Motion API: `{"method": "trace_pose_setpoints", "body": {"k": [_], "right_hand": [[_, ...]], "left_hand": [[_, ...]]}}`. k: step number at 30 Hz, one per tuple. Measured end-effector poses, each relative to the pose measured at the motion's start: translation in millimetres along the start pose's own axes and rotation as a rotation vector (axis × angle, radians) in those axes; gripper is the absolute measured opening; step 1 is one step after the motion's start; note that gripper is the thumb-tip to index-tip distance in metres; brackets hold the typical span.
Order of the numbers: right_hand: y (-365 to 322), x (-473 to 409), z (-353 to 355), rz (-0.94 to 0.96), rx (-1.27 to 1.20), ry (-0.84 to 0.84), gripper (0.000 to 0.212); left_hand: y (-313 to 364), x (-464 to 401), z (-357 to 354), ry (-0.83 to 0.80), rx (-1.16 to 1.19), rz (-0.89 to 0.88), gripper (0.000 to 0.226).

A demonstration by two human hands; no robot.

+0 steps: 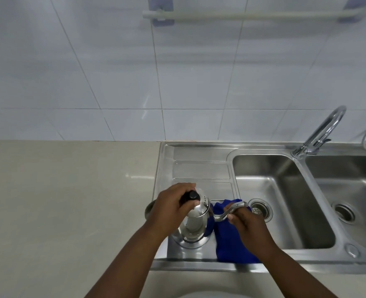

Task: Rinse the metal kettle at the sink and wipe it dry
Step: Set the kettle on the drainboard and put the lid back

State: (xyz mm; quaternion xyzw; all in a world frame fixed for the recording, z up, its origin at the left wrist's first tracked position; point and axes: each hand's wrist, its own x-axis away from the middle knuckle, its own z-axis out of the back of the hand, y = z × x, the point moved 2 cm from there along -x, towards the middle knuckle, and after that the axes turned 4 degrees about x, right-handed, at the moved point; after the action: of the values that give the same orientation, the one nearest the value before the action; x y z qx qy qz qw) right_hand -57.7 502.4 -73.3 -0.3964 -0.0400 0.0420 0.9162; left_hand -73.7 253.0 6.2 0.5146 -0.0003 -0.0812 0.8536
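The shiny metal kettle (193, 226) stands on the sink's drainboard (201, 168), its thin curved spout (231, 209) pointing right. My left hand (171, 207) grips the kettle's black handle (190, 197) at the top. My right hand (245, 222) holds a blue cloth (227, 239) wrapped around the spout, fingers pinching it. The cloth hangs down over the drainboard's front right part. The kettle's lid is not visible on it.
Two steel basins lie to the right, the near one (285, 203) with a drain strainer (260, 208), the far one (354, 203) beyond it. A chrome tap (322, 130) rises behind them. Beige counter (65, 201) spreads left. A towel rail (253, 16) hangs on the tiled wall.
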Motion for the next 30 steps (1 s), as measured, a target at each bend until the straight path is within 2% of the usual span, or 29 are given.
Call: {"method": "trace_pose_setpoints", "body": {"k": [14, 22, 30], "right_hand": [[-0.2, 0.5, -1.8, -0.022, 0.021, 0.019, 0.019], [-0.7, 1.1, -2.5, -0.046, 0.000, 0.034, 0.017], [-2.4, 0.7, -1.4, -0.018, 0.010, 0.028, 0.018]], "left_hand": [[13.5, -2.3, -4.5, 0.027, -0.174, 0.035, 0.033], [5.9, 4.1, -18.7, 0.070, -0.111, 0.009, 0.036], [3.5, 1.4, -21.6, 0.013, -0.274, 0.046, 0.041]]}}
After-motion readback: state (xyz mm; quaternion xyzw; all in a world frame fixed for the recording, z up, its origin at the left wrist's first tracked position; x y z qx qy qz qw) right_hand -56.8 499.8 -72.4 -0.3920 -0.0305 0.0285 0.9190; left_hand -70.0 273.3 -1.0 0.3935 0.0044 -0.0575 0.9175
